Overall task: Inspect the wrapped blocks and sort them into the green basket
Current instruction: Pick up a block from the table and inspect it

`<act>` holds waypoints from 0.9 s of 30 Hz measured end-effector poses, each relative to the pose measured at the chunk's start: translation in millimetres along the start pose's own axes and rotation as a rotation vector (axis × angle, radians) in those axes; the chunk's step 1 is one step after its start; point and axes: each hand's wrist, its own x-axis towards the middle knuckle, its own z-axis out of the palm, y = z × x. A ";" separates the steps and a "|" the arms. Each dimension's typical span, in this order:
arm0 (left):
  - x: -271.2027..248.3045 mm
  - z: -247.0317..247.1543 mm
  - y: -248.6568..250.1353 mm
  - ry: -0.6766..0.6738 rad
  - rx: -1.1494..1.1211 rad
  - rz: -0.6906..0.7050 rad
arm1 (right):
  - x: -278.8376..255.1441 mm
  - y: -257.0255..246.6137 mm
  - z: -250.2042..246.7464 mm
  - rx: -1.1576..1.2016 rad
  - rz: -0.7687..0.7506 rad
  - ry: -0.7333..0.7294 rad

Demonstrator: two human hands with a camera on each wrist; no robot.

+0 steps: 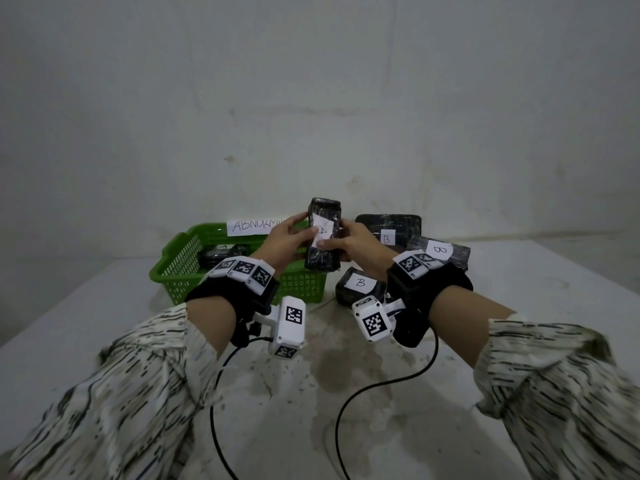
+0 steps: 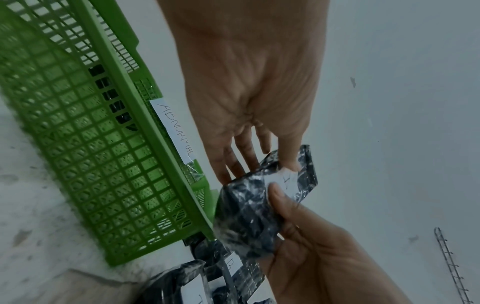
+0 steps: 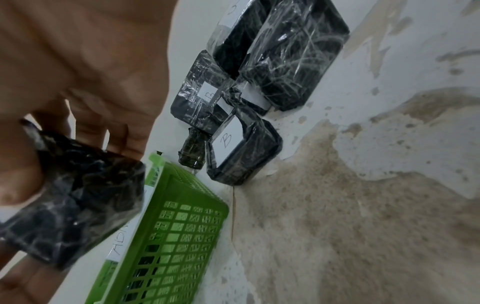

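Observation:
Both hands hold one black block wrapped in clear film (image 1: pixel 322 235) upright above the table, its white label marked A facing me. My left hand (image 1: pixel 290 237) grips its left edge, thumb on the front. My right hand (image 1: pixel 341 242) grips the right edge, thumb on the label. The left wrist view shows this block (image 2: pixel 249 214) pinched between both hands, and the right wrist view shows it (image 3: pixel 75 201) close up. The green basket (image 1: pixel 173 268) stands just left, carrying a paper tag reading ABNORMAL (image 1: pixel 256 226). One wrapped block (image 1: pixel 221 255) lies inside it.
Several wrapped blocks labelled B lie in a pile right of the basket: one near (image 1: pixel 358 285), one further right (image 1: pixel 446 252), one leaning at the back (image 1: pixel 389 226). Black cables (image 1: pixel 381 382) trail over the stained table. A wall rises close behind.

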 end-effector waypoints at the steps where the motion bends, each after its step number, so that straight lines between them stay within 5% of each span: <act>1: 0.4 -0.7 -0.6 0.016 0.011 0.003 | 0.4 -0.4 0.6 0.008 0.005 -0.001; 11: 1.5 -3.7 -1.1 0.164 0.217 0.099 | -1.9 0.3 12.5 -0.147 -0.077 -0.063; 21: 0.1 0.2 1.4 0.103 -0.062 -0.008 | -11.9 -12.2 15.4 -0.037 -0.138 0.016; 27: 0.6 -0.3 0.4 0.087 -0.103 0.025 | -2.5 -10.5 18.8 0.123 0.005 0.102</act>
